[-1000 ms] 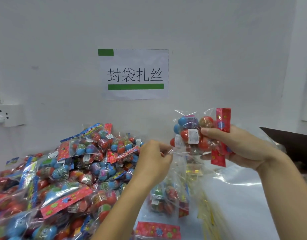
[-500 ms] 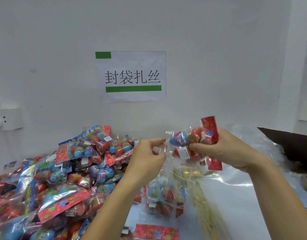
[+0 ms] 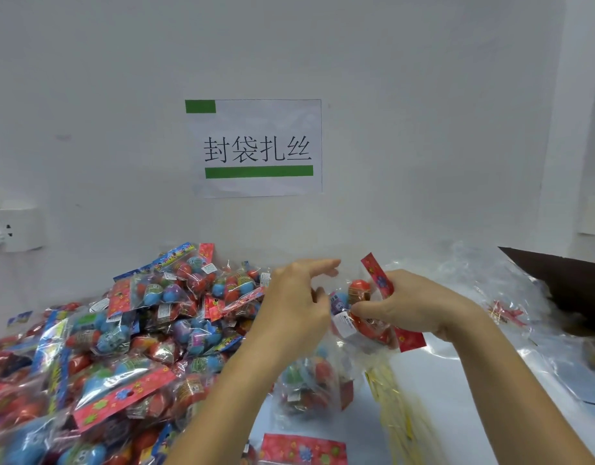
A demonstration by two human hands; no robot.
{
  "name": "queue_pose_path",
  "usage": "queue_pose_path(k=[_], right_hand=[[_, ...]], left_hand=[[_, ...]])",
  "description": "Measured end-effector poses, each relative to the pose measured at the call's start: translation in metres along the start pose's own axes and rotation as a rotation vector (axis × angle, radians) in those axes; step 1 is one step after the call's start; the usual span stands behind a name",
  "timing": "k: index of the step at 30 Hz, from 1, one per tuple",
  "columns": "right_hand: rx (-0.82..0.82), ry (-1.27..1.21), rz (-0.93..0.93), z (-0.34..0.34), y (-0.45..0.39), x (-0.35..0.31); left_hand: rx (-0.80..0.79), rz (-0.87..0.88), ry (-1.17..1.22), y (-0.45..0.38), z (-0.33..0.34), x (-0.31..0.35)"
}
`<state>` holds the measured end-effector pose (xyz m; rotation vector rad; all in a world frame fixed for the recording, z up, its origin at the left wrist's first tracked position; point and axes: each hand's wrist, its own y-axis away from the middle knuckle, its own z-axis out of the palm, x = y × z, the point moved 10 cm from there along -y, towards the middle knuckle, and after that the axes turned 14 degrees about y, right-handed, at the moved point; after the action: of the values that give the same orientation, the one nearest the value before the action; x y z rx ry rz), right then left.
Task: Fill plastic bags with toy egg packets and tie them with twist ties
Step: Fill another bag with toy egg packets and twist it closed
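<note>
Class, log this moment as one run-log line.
right hand: grips egg packet | left hand: holds clear bag open | twist ties: untouched

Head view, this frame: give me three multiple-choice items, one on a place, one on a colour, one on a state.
1. Where is the big pile of egg packets?
A. left of the hands
B. right of the hands
C. on the wall

2. What colour are the bars on the wall sign?
A. red
B. green
C. blue

3. What is the right hand doing?
A. lying flat on the table
B. gripping a toy egg packet
C. pointing at the sign

Answers: 1 A, the pile fills the lower left. 2 B, both bars are green. 3 B, its fingers curl round the packet.
</note>
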<state>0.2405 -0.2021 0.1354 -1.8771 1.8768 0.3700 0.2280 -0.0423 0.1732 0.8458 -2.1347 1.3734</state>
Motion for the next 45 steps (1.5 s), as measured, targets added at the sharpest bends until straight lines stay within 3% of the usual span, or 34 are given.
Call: queue_pose_path(k=[7, 14, 21, 27, 32, 39, 45], right_hand=[[-0.032, -0.261, -0.039, 0.022, 0.0, -0.032], [-0.209, -0.417, 0.007, 0.056, -0.005, -0.033], [-0.175, -0.68, 0.019, 0.033, -0.01, -0.015], [-0.193, -0.802, -0.01, 0.03, -0.01, -0.028], [-0.207, -0.805, -0.005, 0.04, -0.006, -0.043], [-0.291, -0.652, -0.09, 0.065, -0.002, -0.066], [-0.184, -0.62, -0.011, 0.059, -0.006, -0.049]], left_hand=[[-0.053, 0.159, -0.156, 0.005, 0.016, 0.035], [-0.096, 0.134, -0.203, 0.006, 0.018, 0.032], [0.054, 0.029, -0.132, -0.002, -0.024, 0.01], [0.025, 0.026, -0.22, -0.001, -0.027, 0.012], [0.08, 0.062, -0.307, -0.003, -0.034, 0.019], [-0.114, 0.17, -0.322, -0.003, -0.006, 0.03], [-0.094, 0.087, -0.193, 0.001, -0.01, 0.02]])
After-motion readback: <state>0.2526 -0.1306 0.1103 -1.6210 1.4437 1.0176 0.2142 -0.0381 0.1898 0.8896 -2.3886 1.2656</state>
